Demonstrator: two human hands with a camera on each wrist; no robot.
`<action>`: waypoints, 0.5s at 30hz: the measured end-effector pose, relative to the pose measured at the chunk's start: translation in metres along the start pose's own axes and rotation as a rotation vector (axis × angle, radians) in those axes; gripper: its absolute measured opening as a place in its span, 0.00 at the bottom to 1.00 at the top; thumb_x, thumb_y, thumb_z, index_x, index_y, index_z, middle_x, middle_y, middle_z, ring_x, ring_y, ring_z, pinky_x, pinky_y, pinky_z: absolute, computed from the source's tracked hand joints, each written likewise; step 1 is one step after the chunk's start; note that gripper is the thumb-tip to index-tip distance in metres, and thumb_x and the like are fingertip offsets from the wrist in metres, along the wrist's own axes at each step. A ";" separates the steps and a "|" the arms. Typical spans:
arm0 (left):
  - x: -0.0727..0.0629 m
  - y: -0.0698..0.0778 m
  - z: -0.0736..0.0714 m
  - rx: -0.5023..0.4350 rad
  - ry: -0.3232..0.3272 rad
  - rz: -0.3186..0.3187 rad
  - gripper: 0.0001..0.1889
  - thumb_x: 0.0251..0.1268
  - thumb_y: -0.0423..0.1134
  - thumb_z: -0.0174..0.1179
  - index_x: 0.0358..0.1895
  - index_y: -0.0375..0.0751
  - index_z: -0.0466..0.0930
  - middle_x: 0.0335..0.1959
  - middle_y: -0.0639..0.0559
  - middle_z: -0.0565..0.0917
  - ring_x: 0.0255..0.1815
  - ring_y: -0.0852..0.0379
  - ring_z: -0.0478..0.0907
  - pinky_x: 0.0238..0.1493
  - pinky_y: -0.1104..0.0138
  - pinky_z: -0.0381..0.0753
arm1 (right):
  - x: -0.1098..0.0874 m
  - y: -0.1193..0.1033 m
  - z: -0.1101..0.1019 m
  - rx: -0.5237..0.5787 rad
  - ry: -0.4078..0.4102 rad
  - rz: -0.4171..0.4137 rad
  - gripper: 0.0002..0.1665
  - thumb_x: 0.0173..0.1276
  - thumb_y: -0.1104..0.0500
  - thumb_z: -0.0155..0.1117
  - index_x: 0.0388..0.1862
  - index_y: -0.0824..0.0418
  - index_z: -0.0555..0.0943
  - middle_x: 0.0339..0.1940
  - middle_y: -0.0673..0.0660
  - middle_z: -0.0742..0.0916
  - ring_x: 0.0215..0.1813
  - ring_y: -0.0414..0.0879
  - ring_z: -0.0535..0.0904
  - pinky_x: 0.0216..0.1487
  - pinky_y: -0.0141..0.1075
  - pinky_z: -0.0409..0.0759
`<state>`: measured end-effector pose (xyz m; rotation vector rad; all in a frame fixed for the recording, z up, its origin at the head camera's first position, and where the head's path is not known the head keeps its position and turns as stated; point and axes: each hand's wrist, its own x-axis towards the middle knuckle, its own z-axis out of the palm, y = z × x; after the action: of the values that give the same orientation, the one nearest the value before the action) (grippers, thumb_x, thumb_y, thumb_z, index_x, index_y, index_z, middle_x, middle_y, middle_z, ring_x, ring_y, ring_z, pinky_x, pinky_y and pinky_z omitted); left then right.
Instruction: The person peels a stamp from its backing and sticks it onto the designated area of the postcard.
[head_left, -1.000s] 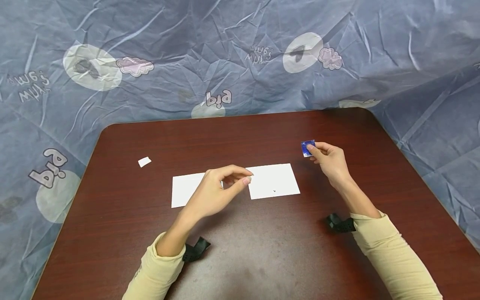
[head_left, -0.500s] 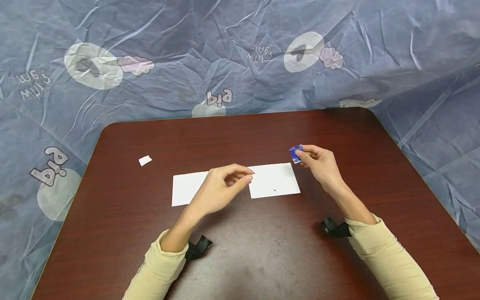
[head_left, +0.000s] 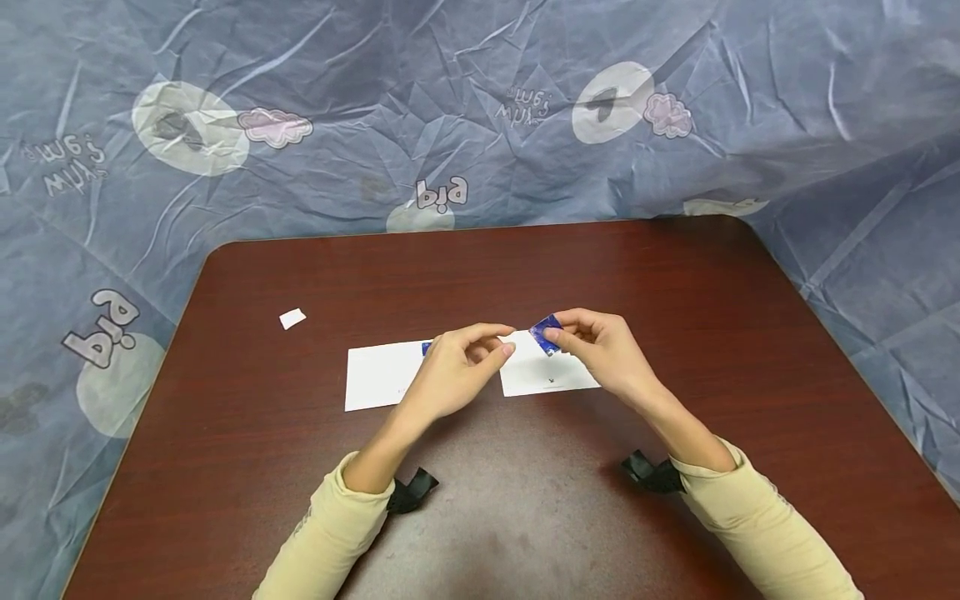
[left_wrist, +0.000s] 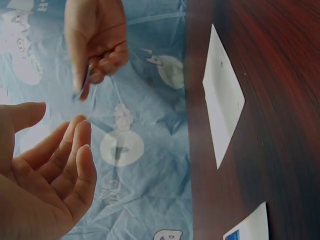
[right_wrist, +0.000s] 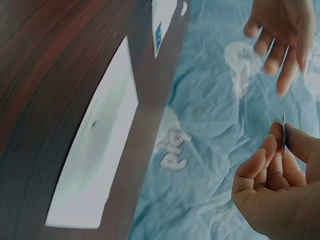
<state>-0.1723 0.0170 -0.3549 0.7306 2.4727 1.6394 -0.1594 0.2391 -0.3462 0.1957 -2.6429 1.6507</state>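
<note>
My right hand (head_left: 607, 350) pinches a small, thin, square blue sticker (head_left: 540, 335) between thumb and fingers, raised over the right-hand white card (head_left: 525, 373). The right wrist view shows the sticker edge-on as a thin sheet (right_wrist: 283, 130). My left hand (head_left: 452, 371) hovers just to its left, thumb and fingers loosely bent and apart, holding nothing; the left wrist view shows its bare palm (left_wrist: 45, 187). Below that hand lies a second white card (head_left: 378, 377), partly hidden, with a blue patch (right_wrist: 158, 35) at one corner. The right card bears a small dark mark.
A small white scrap of paper (head_left: 292, 318) lies on the left of the brown table (head_left: 480, 275). A wrinkled blue printed cloth (head_left: 450, 125) hangs behind the table's far edge. Black straps (head_left: 655, 473) sit at both wrists.
My right hand has carried the blue sticker leftward and nearer, from beyond the right card to over it. My left hand has shifted slightly right, uncovering the left card's blue patch.
</note>
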 end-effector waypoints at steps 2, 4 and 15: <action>0.002 0.001 0.002 -0.001 0.003 -0.023 0.12 0.66 0.41 0.60 0.50 0.44 0.83 0.34 0.56 0.84 0.30 0.64 0.78 0.32 0.66 0.75 | -0.001 -0.005 0.006 0.006 -0.036 -0.023 0.10 0.65 0.62 0.66 0.42 0.67 0.83 0.30 0.57 0.86 0.29 0.44 0.78 0.31 0.32 0.76; 0.003 0.001 0.003 0.002 0.010 -0.047 0.11 0.66 0.42 0.60 0.48 0.44 0.84 0.32 0.58 0.84 0.30 0.65 0.78 0.30 0.67 0.74 | -0.002 -0.010 0.012 0.021 -0.069 -0.052 0.09 0.64 0.64 0.66 0.41 0.67 0.83 0.30 0.56 0.86 0.28 0.44 0.79 0.30 0.32 0.76; 0.005 -0.002 0.000 0.111 0.109 -0.068 0.06 0.64 0.42 0.61 0.33 0.47 0.86 0.20 0.61 0.80 0.21 0.63 0.72 0.22 0.67 0.68 | 0.001 -0.016 0.036 -0.128 -0.020 -0.248 0.18 0.59 0.66 0.70 0.49 0.64 0.80 0.28 0.51 0.85 0.27 0.43 0.76 0.29 0.34 0.74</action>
<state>-0.1774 0.0186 -0.3557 0.5764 2.6513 1.5696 -0.1567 0.1993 -0.3477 0.5150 -2.5994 1.4073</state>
